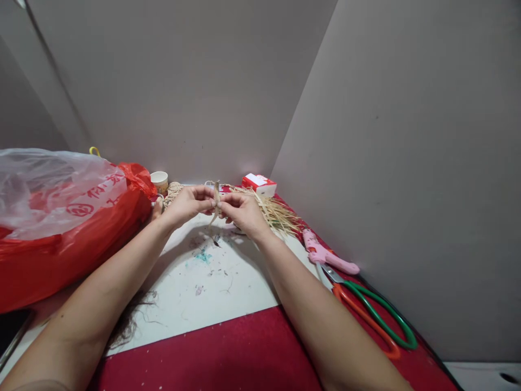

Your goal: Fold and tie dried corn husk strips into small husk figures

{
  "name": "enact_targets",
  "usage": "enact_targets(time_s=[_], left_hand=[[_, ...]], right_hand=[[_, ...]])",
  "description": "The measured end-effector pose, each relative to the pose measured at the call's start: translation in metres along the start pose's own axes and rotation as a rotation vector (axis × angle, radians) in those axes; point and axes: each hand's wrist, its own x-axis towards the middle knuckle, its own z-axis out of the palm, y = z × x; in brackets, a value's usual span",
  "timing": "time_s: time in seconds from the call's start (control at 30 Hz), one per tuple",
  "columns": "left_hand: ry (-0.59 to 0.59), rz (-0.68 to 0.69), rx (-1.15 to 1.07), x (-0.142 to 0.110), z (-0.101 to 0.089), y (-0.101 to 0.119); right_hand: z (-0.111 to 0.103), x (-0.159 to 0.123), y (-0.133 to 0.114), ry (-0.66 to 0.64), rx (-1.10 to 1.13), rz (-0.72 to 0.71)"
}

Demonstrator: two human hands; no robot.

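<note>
Both of my hands are raised over the far part of a white board [244, 282], fingertips meeting. Between them is a narrow, pale tan strip [217, 191] of what looks like dried plant fibre, standing roughly upright. My left hand [188, 203] pinches it from the left with thumb and forefinger. From the other side, my right hand [243, 213] pinches the same strip. Thin ends stick out above and below the fingers. Behind my right hand lies a bundle of dry straw [280, 213]. Beige cord [172, 193] is beside my left hand.
A red and clear plastic bag [73, 233] fills the left side. A paper cup [159, 180] and a red-white box [260, 184] stand at the back. A pink glue gun [328, 256] and scissors [366, 304] lie along the right wall. Dark fibres [128, 320] lie by my left forearm.
</note>
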Motion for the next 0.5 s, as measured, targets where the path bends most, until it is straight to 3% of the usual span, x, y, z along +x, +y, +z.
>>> enact_targets(time_s=[0.13, 0.23, 0.33, 0.4, 0.47, 0.5], left_hand=[[0.031, 0.011, 0.014, 0.001, 0.000, 0.001], [0.171, 0.002, 0.100, 0.004, -0.015, 0.000], [0.368, -0.031, 0.499, 0.006, -0.043, -0.003], [0.470, -0.089, 0.864, 0.007, -0.064, -0.007], [0.537, -0.217, 1.043, 0.007, -0.082, -0.014], [0.533, -0.265, 1.030, 0.008, -0.090, -0.018]], right_hand=[[-0.005, 0.001, -0.006, 0.099, 0.023, -0.029], [-0.021, -0.002, -0.027, 0.381, -0.026, -0.262], [-0.048, -0.009, -0.050, 0.747, -0.245, -0.636], [-0.067, -0.011, -0.055, 0.925, -0.407, -0.788], [-0.083, -0.007, -0.046, 1.000, -0.565, -0.786], [-0.089, -0.003, -0.037, 0.970, -0.642, -0.721]])
